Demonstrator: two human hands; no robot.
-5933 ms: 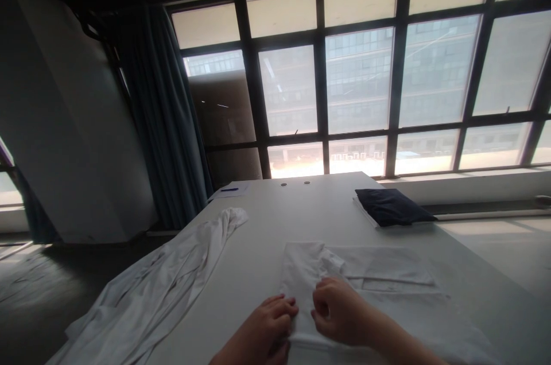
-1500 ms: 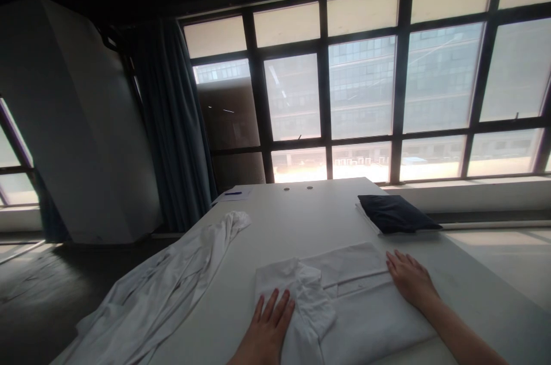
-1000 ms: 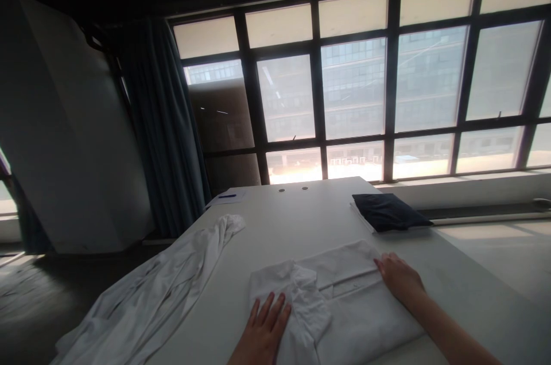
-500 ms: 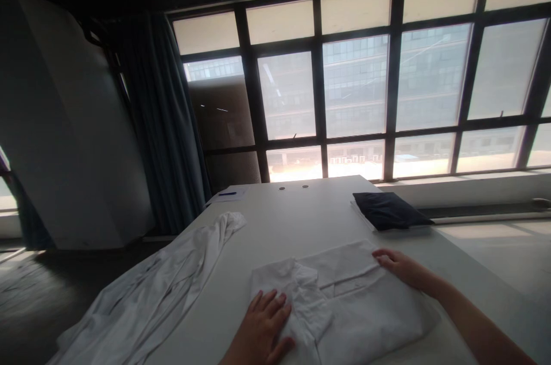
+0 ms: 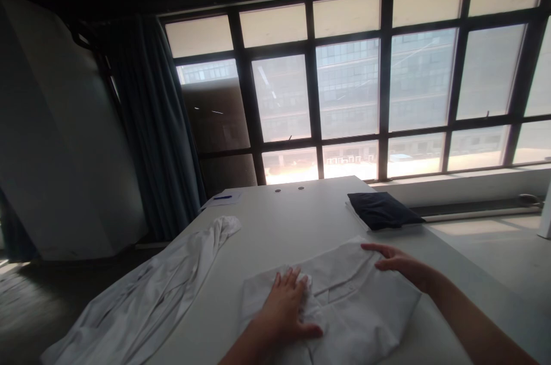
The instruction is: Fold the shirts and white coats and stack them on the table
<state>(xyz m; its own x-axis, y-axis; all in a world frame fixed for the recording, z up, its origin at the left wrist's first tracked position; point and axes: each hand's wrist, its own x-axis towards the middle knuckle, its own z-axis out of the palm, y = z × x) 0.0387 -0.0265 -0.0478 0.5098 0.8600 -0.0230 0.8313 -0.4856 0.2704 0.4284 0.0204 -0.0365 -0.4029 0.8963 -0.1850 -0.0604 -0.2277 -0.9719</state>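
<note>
In the head view, a white table (image 5: 267, 233) runs toward a wall of dark-framed windows (image 5: 348, 89), with a blue curtain (image 5: 150, 124) and a pale pillar (image 5: 64, 141) on the left. A white shirt (image 5: 365, 319) lies folded at the table's near end. The left hand (image 5: 286, 307) is spread loosely on it, gripping nothing; the right hand (image 5: 402, 266) grasps its right edge between thumb and fingers. Rumpled white cloth (image 5: 159, 290) covers the left side; farther back are a dark folded cloth (image 5: 383, 210), right, and a pen (image 5: 222, 197) on paper (image 5: 233, 199), left.
</note>
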